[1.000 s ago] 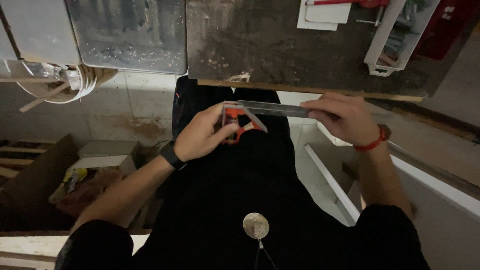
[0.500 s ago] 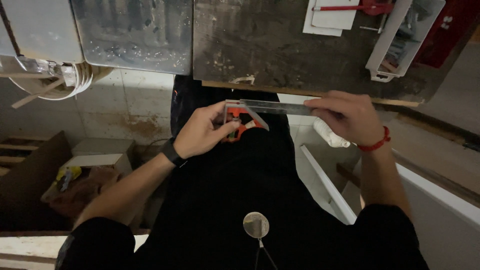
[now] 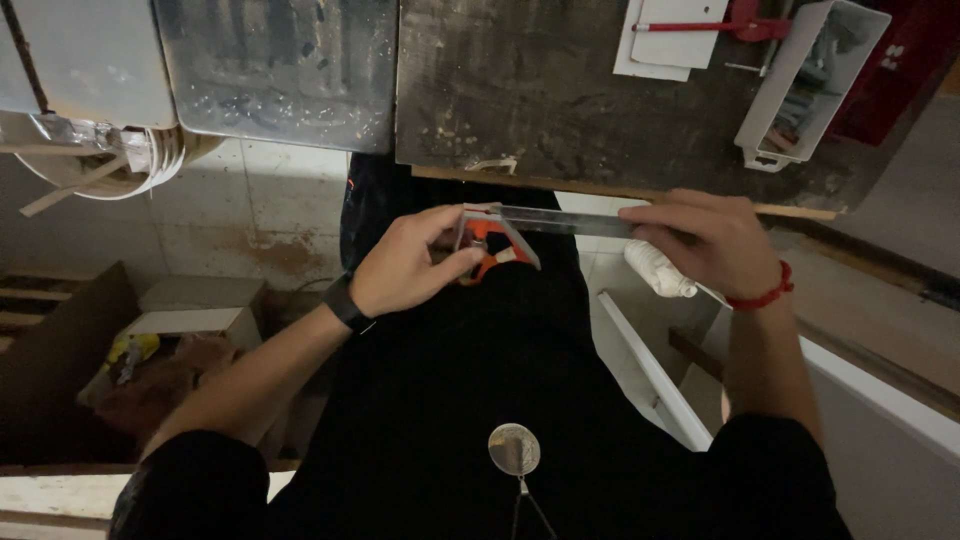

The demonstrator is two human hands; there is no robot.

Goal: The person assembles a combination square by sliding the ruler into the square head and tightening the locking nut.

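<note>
1. While the head camera looks down, the left hand (image 3: 405, 268) pinches the orange head of a square ruler (image 3: 497, 243) in the middle of the frame.
2. The right hand (image 3: 705, 245) wraps its fingers over the ruler's shiny metal blade (image 3: 565, 221).
3. A dark worktable (image 3: 560, 110) fills the upper middle.
4. A white tray (image 3: 800, 85) sits upper right.

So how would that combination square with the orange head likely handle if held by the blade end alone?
The combination square would probably stay stiff: its metal blade runs straight between the left hand and the right hand with no sag. It likely feels head-heavy, since the orange head sits at one end. The smooth blade may be somewhat slippery.
</note>
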